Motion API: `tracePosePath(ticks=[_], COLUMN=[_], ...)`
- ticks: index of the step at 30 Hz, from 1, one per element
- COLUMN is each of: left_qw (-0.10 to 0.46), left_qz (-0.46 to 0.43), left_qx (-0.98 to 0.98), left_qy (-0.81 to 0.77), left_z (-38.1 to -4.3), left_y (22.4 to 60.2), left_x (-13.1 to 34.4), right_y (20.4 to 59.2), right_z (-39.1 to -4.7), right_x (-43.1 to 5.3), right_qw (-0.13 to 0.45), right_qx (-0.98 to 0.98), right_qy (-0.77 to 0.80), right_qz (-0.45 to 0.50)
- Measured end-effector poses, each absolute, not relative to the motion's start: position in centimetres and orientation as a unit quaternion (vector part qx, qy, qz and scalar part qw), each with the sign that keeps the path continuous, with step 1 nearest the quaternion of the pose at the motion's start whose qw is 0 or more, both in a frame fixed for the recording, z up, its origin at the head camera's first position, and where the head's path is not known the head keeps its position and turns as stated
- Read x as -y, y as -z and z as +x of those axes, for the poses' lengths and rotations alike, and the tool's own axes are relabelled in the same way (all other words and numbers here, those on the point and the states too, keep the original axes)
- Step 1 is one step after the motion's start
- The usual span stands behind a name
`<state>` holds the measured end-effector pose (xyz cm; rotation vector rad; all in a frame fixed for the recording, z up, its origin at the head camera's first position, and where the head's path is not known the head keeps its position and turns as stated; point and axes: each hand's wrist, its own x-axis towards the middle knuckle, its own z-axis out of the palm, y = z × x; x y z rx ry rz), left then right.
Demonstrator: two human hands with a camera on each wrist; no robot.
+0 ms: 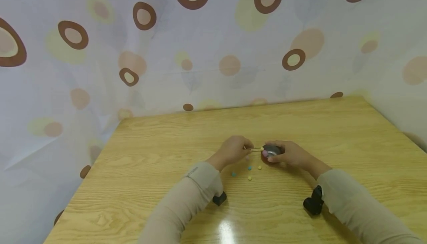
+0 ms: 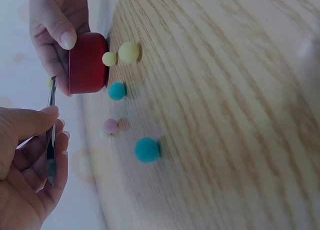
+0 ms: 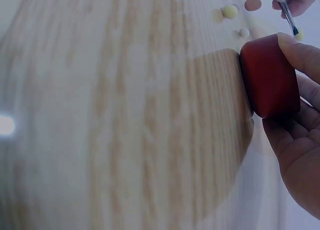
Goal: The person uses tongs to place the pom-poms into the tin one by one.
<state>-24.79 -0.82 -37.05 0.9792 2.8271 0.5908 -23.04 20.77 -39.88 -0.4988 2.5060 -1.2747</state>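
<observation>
My left hand (image 1: pixel 234 150) pinches metal tweezers (image 2: pixel 51 140) between thumb and fingers. At their tips sits a small yellow ball (image 1: pixel 262 149), over the near-left rim of a small round bowl. This bowl (image 2: pixel 89 65) is red outside and shiny metal inside, upright on the table. Around its right side curl the thumb and fingers of my right hand (image 1: pixel 291 155). A pink ball (image 1: pixel 265 153) shows at the bowl's left, seemingly inside it. Left of the bowl lie loose balls: two yellow (image 2: pixel 129 52), two blue (image 2: pixel 147 150) and a pink one (image 2: pixel 110 125).
The wooden table (image 1: pixel 160 140) reaches back to a white curtain (image 1: pixel 207 51) patterned with brown and yellow rounds. A black wrist camera (image 1: pixel 219 199) hangs under the left cuff, another (image 1: pixel 313 201) under the right.
</observation>
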Motion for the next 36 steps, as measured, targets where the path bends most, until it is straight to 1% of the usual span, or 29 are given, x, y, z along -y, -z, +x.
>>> tracePosePath(ticks=[7, 19, 25, 36], left_qw=[0.045, 0.042, 0.047, 0.045], left_qz=[0.33, 0.336, 0.329, 0.325], left_qx=[-0.927, -0.928, -0.931, -0.933], left_qy=[-0.172, -0.153, -0.151, -0.148], left_z=[-25.1, -25.5, -25.3, -24.8], left_y=[37.0, 37.0, 36.8, 36.6], left_x=[-0.2, -1.4, -1.5, -0.5], right_y=[39.9, 39.9, 39.9, 39.9], right_z=[-23.1, -23.0, -23.0, -23.0], right_x=[-20.7, -20.8, -20.9, -20.8], right_qw=[0.137, 0.144, 0.151, 0.142], right_qx=[-0.876, -0.867, -0.857, -0.867], right_qy=[0.431, 0.446, 0.461, 0.446], right_qz=[-0.169, -0.172, -0.176, -0.173])
